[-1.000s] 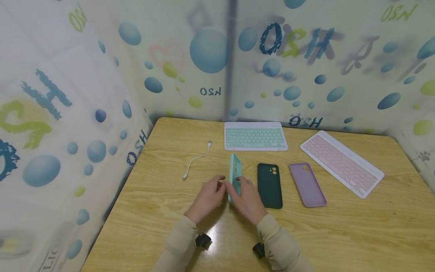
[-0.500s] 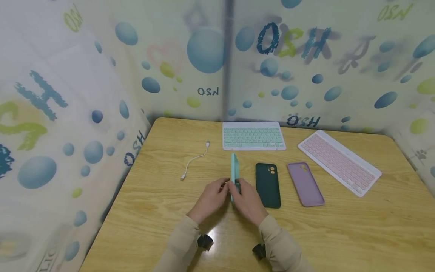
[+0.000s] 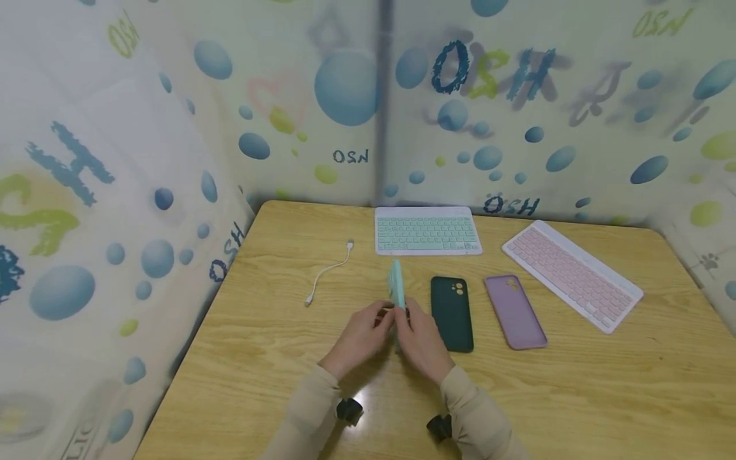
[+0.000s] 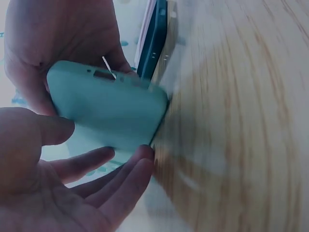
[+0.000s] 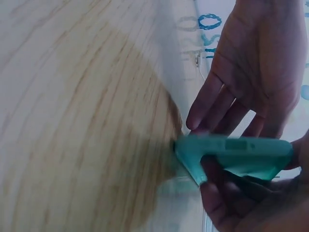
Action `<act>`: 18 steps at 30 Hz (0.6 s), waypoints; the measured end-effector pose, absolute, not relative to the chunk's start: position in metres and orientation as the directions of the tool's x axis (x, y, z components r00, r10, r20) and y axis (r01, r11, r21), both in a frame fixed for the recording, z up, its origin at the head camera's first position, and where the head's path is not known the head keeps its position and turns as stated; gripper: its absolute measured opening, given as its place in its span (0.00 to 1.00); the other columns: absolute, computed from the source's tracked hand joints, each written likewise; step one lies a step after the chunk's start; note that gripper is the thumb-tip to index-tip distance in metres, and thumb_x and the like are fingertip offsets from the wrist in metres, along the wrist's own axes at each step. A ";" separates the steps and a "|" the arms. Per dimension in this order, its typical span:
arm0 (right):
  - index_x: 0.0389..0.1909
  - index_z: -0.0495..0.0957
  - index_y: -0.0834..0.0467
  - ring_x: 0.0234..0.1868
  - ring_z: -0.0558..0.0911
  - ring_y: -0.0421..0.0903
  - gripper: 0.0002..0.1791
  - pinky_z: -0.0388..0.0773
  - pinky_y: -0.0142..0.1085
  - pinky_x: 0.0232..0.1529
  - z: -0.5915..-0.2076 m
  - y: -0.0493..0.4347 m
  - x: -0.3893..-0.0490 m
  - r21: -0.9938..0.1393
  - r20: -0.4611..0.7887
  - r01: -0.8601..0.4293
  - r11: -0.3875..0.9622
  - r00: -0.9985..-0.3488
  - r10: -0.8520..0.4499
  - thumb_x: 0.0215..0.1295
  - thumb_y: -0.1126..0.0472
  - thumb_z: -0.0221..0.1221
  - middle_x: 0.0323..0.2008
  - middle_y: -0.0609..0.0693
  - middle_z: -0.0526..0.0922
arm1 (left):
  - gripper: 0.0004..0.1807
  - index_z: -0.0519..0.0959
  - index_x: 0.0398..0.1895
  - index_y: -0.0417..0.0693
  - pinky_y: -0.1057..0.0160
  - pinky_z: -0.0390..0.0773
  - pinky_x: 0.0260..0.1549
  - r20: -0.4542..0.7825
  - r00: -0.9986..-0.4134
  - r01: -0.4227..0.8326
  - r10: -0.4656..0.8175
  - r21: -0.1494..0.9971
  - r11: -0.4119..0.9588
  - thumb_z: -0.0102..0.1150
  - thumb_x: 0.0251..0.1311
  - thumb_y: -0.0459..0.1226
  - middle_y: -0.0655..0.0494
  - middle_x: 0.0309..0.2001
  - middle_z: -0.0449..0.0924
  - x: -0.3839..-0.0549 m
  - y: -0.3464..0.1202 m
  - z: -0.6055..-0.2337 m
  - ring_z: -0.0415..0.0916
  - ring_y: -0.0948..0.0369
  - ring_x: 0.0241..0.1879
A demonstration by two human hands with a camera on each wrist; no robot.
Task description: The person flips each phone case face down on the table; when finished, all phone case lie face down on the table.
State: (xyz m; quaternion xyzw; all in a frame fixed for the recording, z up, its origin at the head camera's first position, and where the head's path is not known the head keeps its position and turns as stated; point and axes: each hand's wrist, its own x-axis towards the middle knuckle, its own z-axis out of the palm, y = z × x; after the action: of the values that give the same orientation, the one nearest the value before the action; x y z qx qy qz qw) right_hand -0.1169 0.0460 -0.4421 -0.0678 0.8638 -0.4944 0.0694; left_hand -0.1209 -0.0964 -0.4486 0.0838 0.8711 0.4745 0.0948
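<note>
A mint-green phone case stands on its long edge between my two hands, just over the table. My right hand grips it; in the right wrist view its fingers reach into the hollow side, with the thumb at the far edge. My left hand is at the other face, its loosely extended fingers touching the case near its lower edge and the thumb lying against the back. Beside the right hand lies a dark green phone case, camera cutout at the top. A purple phone case lies further right.
A white charging cable lies to the left on the wooden table. At the back is a keyboard with mint keys, and a pink-keyed keyboard lies slanted at the right. Patterned walls border the table.
The mint case has swivelled between my hands: its right face showed earlier, and now its left face shows. Both hands have stayed close together around it. The other items lie as before.
</note>
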 end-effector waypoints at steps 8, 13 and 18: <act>0.72 0.57 0.64 0.57 0.81 0.59 0.26 0.83 0.49 0.48 -0.445 0.051 -0.117 -0.920 -0.063 -0.009 0.392 -0.983 -0.170 0.77 0.61 0.44 0.60 0.68 0.77 | 0.21 0.72 0.60 0.39 0.53 0.83 0.43 -0.114 -0.970 0.013 0.213 0.857 0.515 0.46 0.74 0.44 0.37 0.54 0.80 -0.118 -0.099 -0.443 0.82 0.48 0.45; 0.74 0.54 0.63 0.59 0.80 0.58 0.27 0.82 0.48 0.51 -0.445 0.052 -0.118 -0.927 -0.090 0.017 0.375 -0.980 -0.176 0.77 0.61 0.44 0.61 0.66 0.76 | 0.20 0.72 0.60 0.39 0.54 0.84 0.41 -0.108 -0.975 0.008 0.196 0.860 0.511 0.49 0.72 0.42 0.34 0.58 0.76 -0.117 -0.105 -0.443 0.83 0.47 0.43; 0.73 0.54 0.61 0.59 0.80 0.58 0.27 0.79 0.51 0.54 -0.446 0.054 -0.119 -0.921 -0.063 -0.012 0.389 -0.981 -0.181 0.77 0.63 0.43 0.61 0.67 0.76 | 0.20 0.73 0.59 0.37 0.52 0.82 0.48 -0.076 -0.983 0.023 0.168 0.856 0.516 0.53 0.69 0.39 0.35 0.59 0.74 -0.116 -0.108 -0.443 0.79 0.44 0.53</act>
State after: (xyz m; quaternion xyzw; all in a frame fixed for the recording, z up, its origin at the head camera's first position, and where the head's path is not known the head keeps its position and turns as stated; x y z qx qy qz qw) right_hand -0.1186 0.0539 -0.4460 -0.0584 0.8299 -0.5496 0.0768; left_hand -0.1165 -0.1078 -0.4429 0.0550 0.8676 0.4886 0.0745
